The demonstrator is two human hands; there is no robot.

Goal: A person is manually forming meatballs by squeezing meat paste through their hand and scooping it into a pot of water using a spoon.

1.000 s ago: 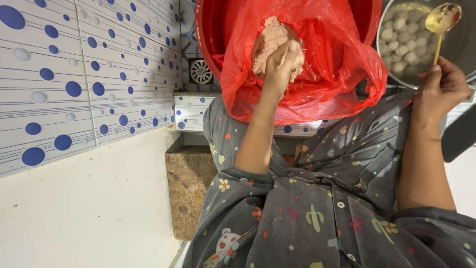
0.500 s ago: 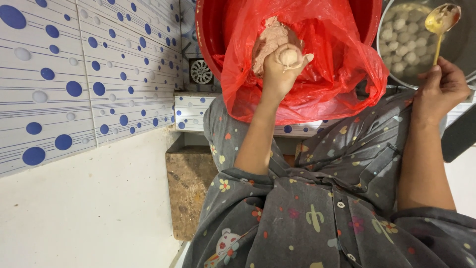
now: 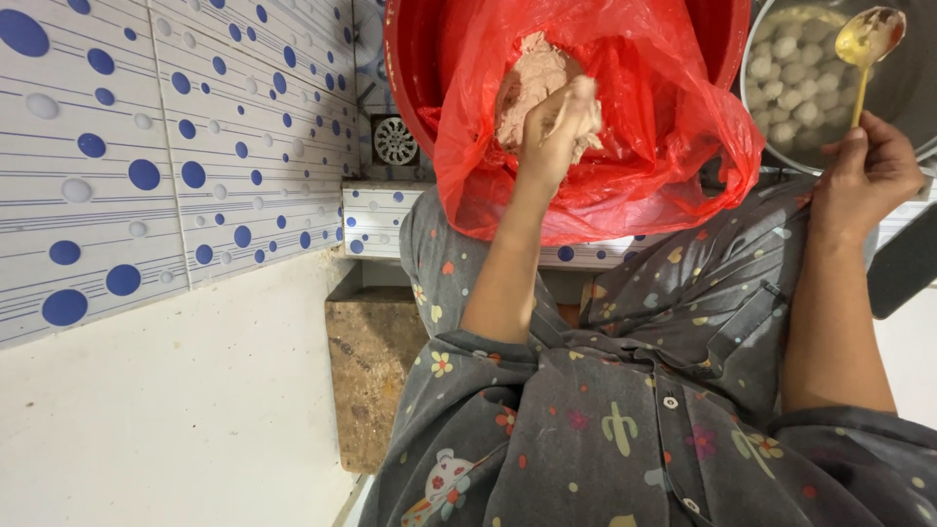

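Red plastic bag (image 3: pixel 664 146) lines a red basin (image 3: pixel 415 68) at the top of the head view, with a pale pinkish lump of paste (image 3: pixel 527 83) sitting inside it. Left hand (image 3: pixel 558 132) is inside the bag, fingers curled tight around a gob of the paste, touching the main lump. Right hand (image 3: pixel 864 176) is off to the right, well apart from the bag, fingers closed narrow on the thin handle of a gold spoon (image 3: pixel 867 39); the spoon bowl is up, smeared with paste. Spoon bowl sits over a metal pot (image 3: pixel 917 93) holding many small whitish balls (image 3: pixel 791 68). Grey patterned garment fills the lower frame. Blue-dotted tiled wall (image 3: pixel 166 166) at left, round drain cover (image 3: pixel 394 140) near the basin.
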